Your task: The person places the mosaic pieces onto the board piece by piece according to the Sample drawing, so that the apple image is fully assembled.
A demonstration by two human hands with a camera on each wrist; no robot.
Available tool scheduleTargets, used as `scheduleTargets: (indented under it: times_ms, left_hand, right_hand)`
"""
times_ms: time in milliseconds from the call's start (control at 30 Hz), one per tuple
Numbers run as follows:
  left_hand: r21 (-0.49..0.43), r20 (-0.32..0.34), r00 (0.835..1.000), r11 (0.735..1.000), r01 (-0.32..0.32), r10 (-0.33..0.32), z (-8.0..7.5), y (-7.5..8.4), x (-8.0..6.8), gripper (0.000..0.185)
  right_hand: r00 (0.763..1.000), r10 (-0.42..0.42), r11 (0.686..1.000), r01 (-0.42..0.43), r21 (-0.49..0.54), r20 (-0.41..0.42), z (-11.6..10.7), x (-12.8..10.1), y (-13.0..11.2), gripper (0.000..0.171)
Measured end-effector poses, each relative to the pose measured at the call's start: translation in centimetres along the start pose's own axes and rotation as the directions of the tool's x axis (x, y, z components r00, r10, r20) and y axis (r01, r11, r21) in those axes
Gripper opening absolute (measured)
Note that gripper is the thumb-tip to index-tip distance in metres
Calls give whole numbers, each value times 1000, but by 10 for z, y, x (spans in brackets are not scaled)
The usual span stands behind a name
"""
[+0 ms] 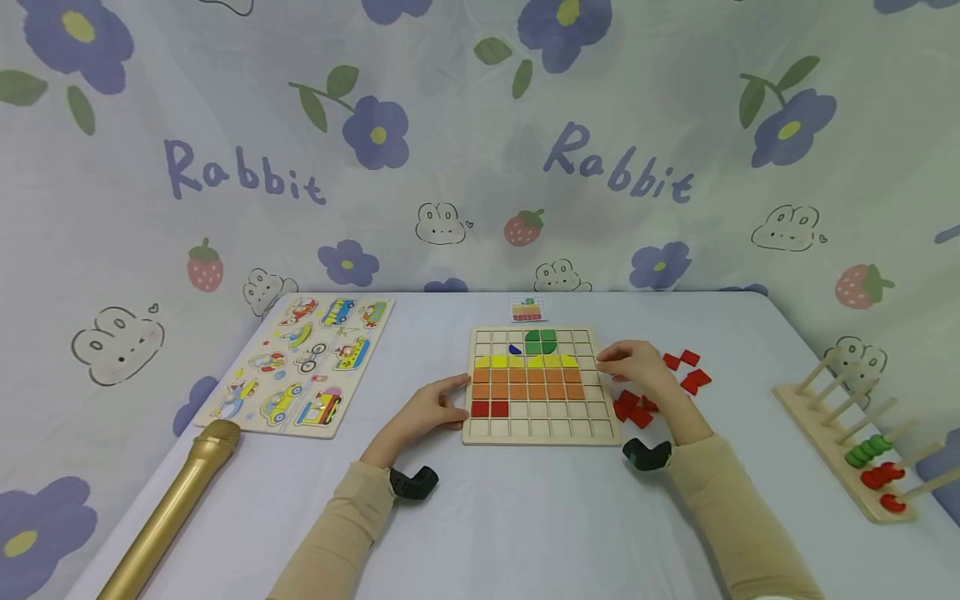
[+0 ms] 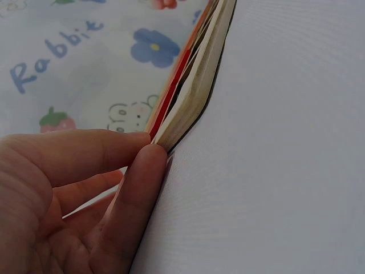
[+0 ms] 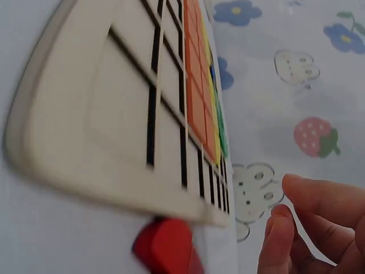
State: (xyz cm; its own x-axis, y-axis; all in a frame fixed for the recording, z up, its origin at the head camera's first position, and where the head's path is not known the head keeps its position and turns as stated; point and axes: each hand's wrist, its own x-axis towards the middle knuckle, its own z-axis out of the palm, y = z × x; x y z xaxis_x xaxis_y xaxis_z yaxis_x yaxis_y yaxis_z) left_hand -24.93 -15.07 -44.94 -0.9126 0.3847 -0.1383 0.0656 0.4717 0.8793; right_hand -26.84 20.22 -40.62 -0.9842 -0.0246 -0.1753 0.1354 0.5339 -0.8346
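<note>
Head view: the left hand (image 1: 426, 408) touches, fingers relaxed, a wooden board (image 1: 537, 428) lying between it and the right hand (image 1: 639, 364). The right hand, loosely bent with fingertips slightly parted, is at the board's opposite edge, loose red squares (image 1: 628, 402) near it.

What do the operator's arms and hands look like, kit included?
Left sleeve and right sleeve: long, plain tan. Left hand and right hand: no gloves. Black, curved left wrist unit; similar right wrist unit.
</note>
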Motion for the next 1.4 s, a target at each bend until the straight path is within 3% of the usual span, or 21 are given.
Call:
scheduleTargets:
  times_ms: [367,600,733,800,967,1033,1167,1400]
  left_hand:
    - [-5,-3,1000,1000,23,-23,1,1,-1,65]
    - [13,-6,1000,1000,17,-17,1,1,-1,65]
    - [11,-10,1000,1000,21,-20,1,2,-2,65]
    - [6,-11,1000,1000,25,-25,1,2,-3,65]
    - [7,-14,1000,1000,24,-24,2,3,-4,64]
    - [11,-14,1000,1000,18,-18,2,3,-3,64]
    - [14,-11,1000,1000,13,-13,2,3,-3,64]
    - [15,-7,1000,1000,18,-18,2,3,-4,64]
  right_hand:
    - [984,126,984,-108,142,-123,-66,-14,57,40]
    - [958,192,977,-168,128,-212,-92,-20,80,46]
    - [950,214,974,-191,120,-226,-95,-19,90,45]
    - [957,194,980,-182,76,-216,-98,-12,105,46]
    - [966,175,981,-187,-45,-191,-92,-12,104,54]
    - [962,195,977,-208,-52,-190,-87,-19,91,54]
    - [958,213,973,-226,-46,-194,-85,-19,87,53]
    - [951,188,982,-190,15,-247,-80,-18,78,50]
